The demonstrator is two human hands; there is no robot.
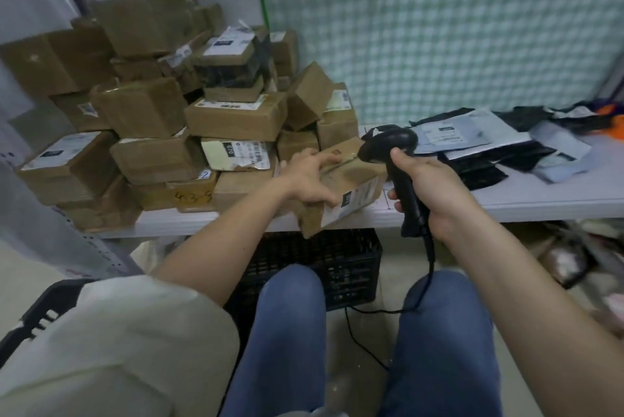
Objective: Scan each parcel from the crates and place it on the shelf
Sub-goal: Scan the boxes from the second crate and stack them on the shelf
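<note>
Left hand (309, 177) gripped a brown parcel (344, 187) at the shelf (506, 205) edge. Right hand (429, 187) gripped a black scanner (391, 146) just beside the parcel.

A pale grey flat shelf board (506, 205) runs across the view at about knee height. On its left part sits a tall, untidy heap of brown taped cardboard parcels (162, 119), many bearing white printed labels, stacked several layers high against the wall. On its right part lies a loose spread of flat black and light grey plastic mailer bags (489, 146), overlapping one another. Below the board, a black slotted plastic crate (344, 268) stands on the light floor (358, 342).
</note>
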